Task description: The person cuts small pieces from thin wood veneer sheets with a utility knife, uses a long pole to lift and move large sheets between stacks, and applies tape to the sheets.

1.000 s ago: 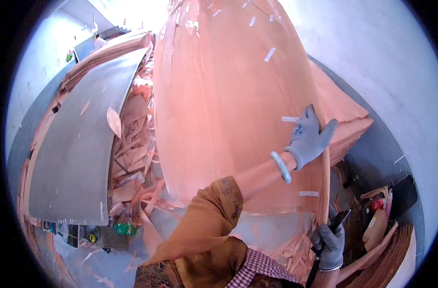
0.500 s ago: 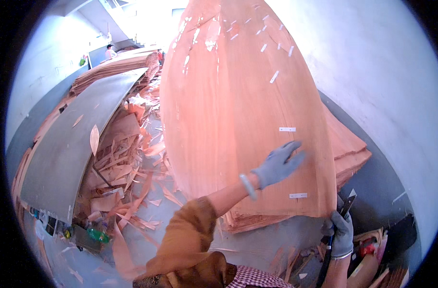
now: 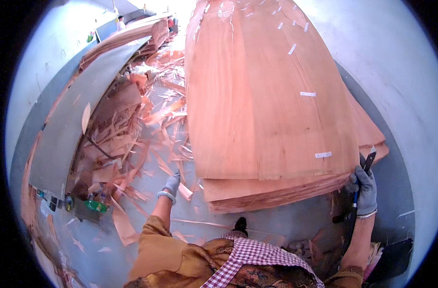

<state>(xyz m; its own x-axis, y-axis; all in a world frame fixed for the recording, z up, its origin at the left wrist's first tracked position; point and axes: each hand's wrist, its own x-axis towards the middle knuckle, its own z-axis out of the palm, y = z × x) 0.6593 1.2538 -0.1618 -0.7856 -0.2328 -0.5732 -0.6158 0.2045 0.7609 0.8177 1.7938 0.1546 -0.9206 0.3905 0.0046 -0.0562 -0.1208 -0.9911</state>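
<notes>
A large sheet of reddish wood veneer (image 3: 286,129), with small white tape pieces (image 3: 323,154) on it, lies over a stack of veneer (image 3: 257,194). My right hand (image 3: 366,189), in a grey glove, is closed round a knife (image 3: 371,157) whose blade points up, beside the sheet's near right corner. Whether its fingers also touch the veneer I cannot tell. To the left of the stack, above the littered floor, my gloved left hand (image 3: 171,185) hangs apart from the sheet. Its fingers are loosely stretched and appear to hold nothing.
A grey board (image 3: 79,120) slopes along the left side, with veneer scraps (image 3: 118,144) heaped beside it. A green bottle (image 3: 95,206) lies at its near end. Another person (image 3: 121,23) is far back on the left. A wall (image 3: 392,86) runs along the right.
My left hand has left the veneer surface and swung down to the left. My right hand keeps the knife near the sheet's corner. The view has shifted, showing more floor.
</notes>
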